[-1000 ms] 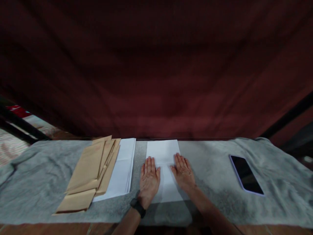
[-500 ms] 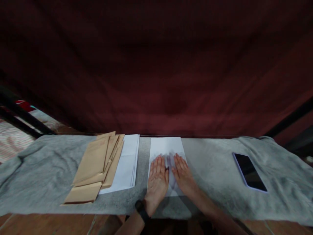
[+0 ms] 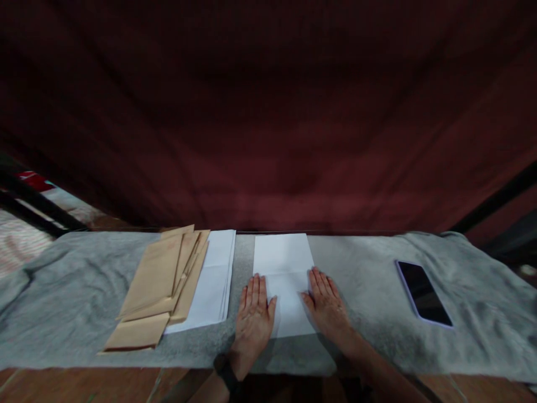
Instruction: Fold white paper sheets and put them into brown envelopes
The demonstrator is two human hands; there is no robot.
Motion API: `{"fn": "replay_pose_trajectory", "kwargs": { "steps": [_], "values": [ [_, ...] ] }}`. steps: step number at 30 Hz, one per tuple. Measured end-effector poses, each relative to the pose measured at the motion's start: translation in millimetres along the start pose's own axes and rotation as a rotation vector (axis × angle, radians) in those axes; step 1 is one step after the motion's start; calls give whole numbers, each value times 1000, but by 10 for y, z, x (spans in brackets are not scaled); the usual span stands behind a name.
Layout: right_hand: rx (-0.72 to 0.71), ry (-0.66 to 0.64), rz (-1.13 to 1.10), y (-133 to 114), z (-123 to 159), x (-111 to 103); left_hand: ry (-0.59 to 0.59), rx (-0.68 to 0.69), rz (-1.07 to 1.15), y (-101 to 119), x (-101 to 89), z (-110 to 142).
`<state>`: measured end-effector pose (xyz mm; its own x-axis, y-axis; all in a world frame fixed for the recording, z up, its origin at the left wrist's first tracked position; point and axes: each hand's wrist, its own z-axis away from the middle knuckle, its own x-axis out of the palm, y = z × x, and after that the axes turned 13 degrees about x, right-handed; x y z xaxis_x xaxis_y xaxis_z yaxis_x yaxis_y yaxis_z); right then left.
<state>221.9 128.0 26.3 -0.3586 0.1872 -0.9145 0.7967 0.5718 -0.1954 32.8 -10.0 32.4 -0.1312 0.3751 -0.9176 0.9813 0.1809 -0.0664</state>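
A sheet of white paper (image 3: 285,254) lies flat in front of me, with a faint crease running across its middle. My left hand (image 3: 254,316) rests palm down over the sheet's left edge, fingers straight and thumb held out. On the opposite edge lies my right hand (image 3: 327,302), also flat, with its thumb pointing inward over the paper. Neither hand grips anything. To the left, a stack of white sheets (image 3: 216,280) is partly covered by several brown paper envelopes (image 3: 157,274).
A grey cloth (image 3: 361,280) covers the long surface under everything. At the right lies a phone (image 3: 423,294) in a light purple case. A dark red curtain (image 3: 268,140) hangs behind the far edge. Dark bars (image 3: 37,204) stand at the far left.
Both hands have slid apart, from the middle of the sheet out to its left and right edges. The crease now shows between them.
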Motion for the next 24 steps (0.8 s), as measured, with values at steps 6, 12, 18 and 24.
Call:
{"fn": "replay_pose_trajectory", "kwargs": {
  "steps": [6,12,18,24],
  "values": [
    [16,15,19,-7,9,1,4,6,-23,-71,-46,-11],
    [17,4,22,-2,0,-9,-21,101,15,60,-139,-209],
    [1,-39,35,70,150,-93,-28,147,9,165,-39,-67],
    [61,-80,-92,10,-108,-105,-55,160,54,170,-139,-334]
  ]
}}
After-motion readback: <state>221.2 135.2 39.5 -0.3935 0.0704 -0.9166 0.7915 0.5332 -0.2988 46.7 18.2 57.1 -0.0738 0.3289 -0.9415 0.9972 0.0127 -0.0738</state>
